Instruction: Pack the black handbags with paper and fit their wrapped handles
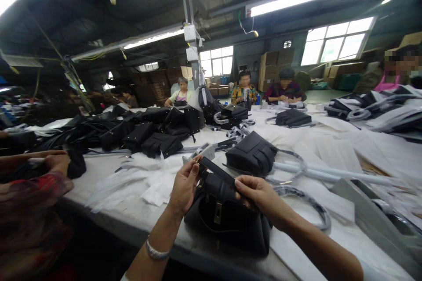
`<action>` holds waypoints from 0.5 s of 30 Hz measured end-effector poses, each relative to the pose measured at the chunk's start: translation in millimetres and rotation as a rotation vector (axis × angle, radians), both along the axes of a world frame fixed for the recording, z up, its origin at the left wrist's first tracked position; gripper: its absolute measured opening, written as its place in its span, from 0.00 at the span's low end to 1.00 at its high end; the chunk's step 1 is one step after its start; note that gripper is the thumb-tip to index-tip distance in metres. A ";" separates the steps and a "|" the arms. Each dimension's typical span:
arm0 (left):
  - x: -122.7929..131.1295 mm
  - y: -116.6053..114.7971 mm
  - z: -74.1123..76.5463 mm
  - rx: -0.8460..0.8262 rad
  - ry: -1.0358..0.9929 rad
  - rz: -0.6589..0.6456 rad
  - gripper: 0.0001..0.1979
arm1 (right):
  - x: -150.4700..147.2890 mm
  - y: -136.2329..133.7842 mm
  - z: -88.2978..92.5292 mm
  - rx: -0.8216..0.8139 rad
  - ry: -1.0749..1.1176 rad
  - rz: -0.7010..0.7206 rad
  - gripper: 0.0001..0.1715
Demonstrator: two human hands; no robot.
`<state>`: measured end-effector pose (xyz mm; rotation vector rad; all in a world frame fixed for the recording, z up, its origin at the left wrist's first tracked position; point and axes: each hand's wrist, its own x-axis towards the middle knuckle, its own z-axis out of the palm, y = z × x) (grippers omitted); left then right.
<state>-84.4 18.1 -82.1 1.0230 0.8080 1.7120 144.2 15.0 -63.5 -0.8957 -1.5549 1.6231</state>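
A black handbag (231, 228) with a metal clasp on its front stands at the table's near edge, right before me. Above it a black strap (217, 171) is stretched between my two hands. My left hand (186, 184) pinches the strap's left end, close to a small metal fitting. Toward the strap's other end, my right hand (252, 191) has thumb and fingers closed on it; some of those fingertips are hidden behind the bag's top. Just beyond lies another black handbag (252, 153), with a plastic-wrapped handle (298, 160) curving out to its right.
Black bags (154, 131) are piled on the left and back of the white-covered table (115, 184). A grey metal holder (372, 219) sits at right. A co-worker's hands (57, 162) handle black material at far left; several people sit across the table.
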 end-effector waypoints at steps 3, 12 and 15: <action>-0.4 -1.7 -2.3 0.009 -0.036 -0.041 0.20 | -3.0 2.0 -1.5 0.016 -0.082 0.036 0.28; 22.7 -17.3 3.6 -0.021 0.299 -0.186 0.17 | -40.2 14.6 10.0 0.388 -0.171 -0.113 0.34; 28.2 -17.2 11.6 0.064 0.479 -0.045 0.14 | -49.9 15.5 19.8 0.722 -0.363 -0.213 0.40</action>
